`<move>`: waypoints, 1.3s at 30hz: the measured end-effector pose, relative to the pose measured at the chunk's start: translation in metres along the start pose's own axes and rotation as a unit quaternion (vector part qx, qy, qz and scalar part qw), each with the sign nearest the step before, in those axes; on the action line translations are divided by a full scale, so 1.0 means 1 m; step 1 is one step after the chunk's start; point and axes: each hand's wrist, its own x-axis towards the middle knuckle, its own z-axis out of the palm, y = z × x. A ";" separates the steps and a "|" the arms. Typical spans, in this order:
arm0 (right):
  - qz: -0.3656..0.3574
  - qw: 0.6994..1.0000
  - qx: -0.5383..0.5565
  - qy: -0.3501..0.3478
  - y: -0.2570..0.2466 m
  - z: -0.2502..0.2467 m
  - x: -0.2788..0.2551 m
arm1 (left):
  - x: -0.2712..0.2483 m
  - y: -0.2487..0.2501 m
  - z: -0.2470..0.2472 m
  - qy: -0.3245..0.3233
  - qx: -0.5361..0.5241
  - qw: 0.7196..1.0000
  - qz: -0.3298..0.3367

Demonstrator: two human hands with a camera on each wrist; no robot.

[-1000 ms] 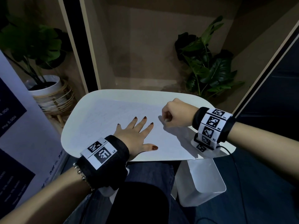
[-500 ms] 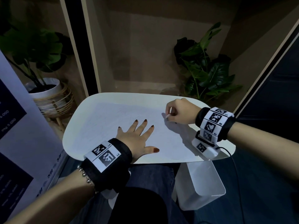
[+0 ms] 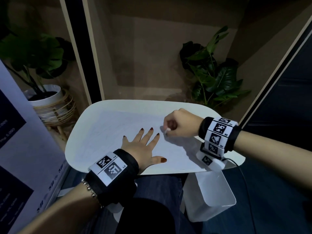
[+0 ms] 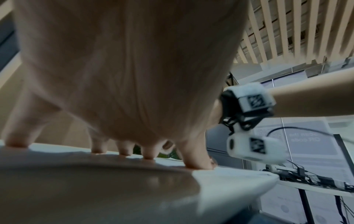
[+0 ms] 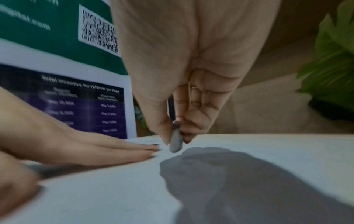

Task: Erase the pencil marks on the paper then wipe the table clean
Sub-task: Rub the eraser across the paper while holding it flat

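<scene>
A white sheet of paper (image 3: pixel 118 132) with faint pencil lines lies on the small white table (image 3: pixel 94 108). My left hand (image 3: pixel 143 146) lies flat on the paper with fingers spread, pressing it down; its fingertips (image 4: pixel 147 156) touch the sheet. My right hand (image 3: pixel 177 125) pinches a small pale eraser (image 3: pixel 167 130) between thumb and fingers, just right of the left fingertips. In the right wrist view the eraser (image 5: pixel 176 141) points down with its tip on or just above the paper (image 5: pixel 249 151).
A white bin (image 3: pixel 212 196) stands on the floor under the table's right front corner. Potted plants stand at the left (image 3: pixel 42 98) and behind the table (image 3: pixel 216 73). A printed banner (image 3: pixel 15 149) stands at the left. A cable (image 3: pixel 236 164) trails from my right wrist.
My right hand has swung back and forth over the paper's right part with the eraser, now closer to the left fingertips. The left hand has stayed flat on the sheet.
</scene>
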 end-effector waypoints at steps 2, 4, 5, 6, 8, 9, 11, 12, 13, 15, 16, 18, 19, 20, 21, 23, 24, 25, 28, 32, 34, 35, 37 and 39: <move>-0.004 1.000 0.019 -0.023 -0.001 0.005 -0.003 | 0.000 0.000 0.000 0.001 -0.001 1.000 -0.002; 0.025 0.999 0.018 -0.009 0.010 0.003 -0.001 | 0.000 0.001 -0.001 -0.001 -0.001 1.000 -0.003; 0.042 0.999 0.010 -0.001 0.017 0.000 0.001 | 0.000 0.001 -0.002 -0.003 -0.002 1.000 -0.004; 0.059 0.998 0.000 0.003 0.023 -0.004 0.002 | 0.000 0.001 -0.002 -0.005 -0.003 1.000 -0.004; 0.066 0.997 -0.027 0.005 0.025 -0.008 0.005 | 0.000 0.001 -0.002 -0.002 -0.006 1.000 -0.005; 0.054 0.998 -0.035 0.009 0.021 -0.008 0.005 | 0.000 0.001 -0.002 0.001 -0.011 1.000 -0.006; 0.009 0.999 -0.021 0.025 0.006 -0.002 0.004 | 0.001 0.000 0.000 0.007 -0.017 1.000 -0.009; -0.015 1.000 -0.008 0.026 -0.003 0.003 0.002 | 0.001 -0.001 0.000 0.009 -0.017 1.000 -0.012; -0.033 0.999 0.007 0.021 -0.011 0.009 0.000 | 0.001 0.000 0.001 0.011 -0.017 1.000 -0.015; -0.044 0.999 0.030 0.010 -0.014 0.015 -0.004 | 0.002 0.000 0.001 0.013 -0.018 1.000 -0.020; -0.038 0.999 0.033 0.008 -0.010 0.014 -0.003 | 0.002 0.000 0.001 0.012 -0.019 1.000 -0.021; -0.005 1.000 0.016 0.010 0.005 0.008 0.000 | 0.001 0.001 0.001 0.013 -0.024 0.999 -0.021; 0.016 1.000 -0.002 0.014 0.013 0.004 0.003 | 0.002 0.001 0.001 0.014 -0.025 0.999 -0.021; 0.036 0.999 -0.020 0.018 0.018 0.000 0.005 | 0.001 0.000 0.001 0.014 -0.024 0.999 -0.021; 0.047 0.998 -0.035 0.022 0.021 -0.002 0.008 | 0.001 0.000 0.001 0.015 -0.023 0.999 -0.021; 0.033 0.998 -0.044 0.029 0.013 -0.001 0.009 | 0.002 0.001 0.001 0.014 -0.024 0.999 -0.020; 0.009 0.999 -0.033 0.032 0.005 0.001 0.008 | 0.002 0.000 0.001 0.015 -0.025 0.999 -0.019; -0.021 0.999 -0.013 0.026 -0.004 0.005 0.006 | 0.002 0.000 0.001 0.016 -0.027 0.999 -0.019; -0.061 0.998 0.027 -0.017 -0.017 0.012 0.000 | 0.002 0.000 0.002 0.016 -0.028 0.999 -0.022; 0.000 1.000 -0.012 0.010 0.013 0.003 0.005 | 0.002 -0.001 0.002 0.013 -0.025 0.999 -0.022; 0.034 0.998 -0.054 0.009 0.023 -0.004 0.009 | 0.002 -0.001 0.001 0.013 -0.024 0.999 -0.021; 0.038 0.997 -0.064 0.006 0.023 -0.006 0.010 | 0.002 0.000 0.001 0.013 -0.024 0.999 -0.021; 0.012 0.998 -0.058 0.009 0.015 -0.006 0.011 | 0.001 0.000 0.002 0.014 -0.026 0.999 -0.019; -0.033 0.999 -0.033 0.002 0.000 -0.001 0.010 | 0.001 -0.001 0.002 0.016 -0.027 0.999 -0.018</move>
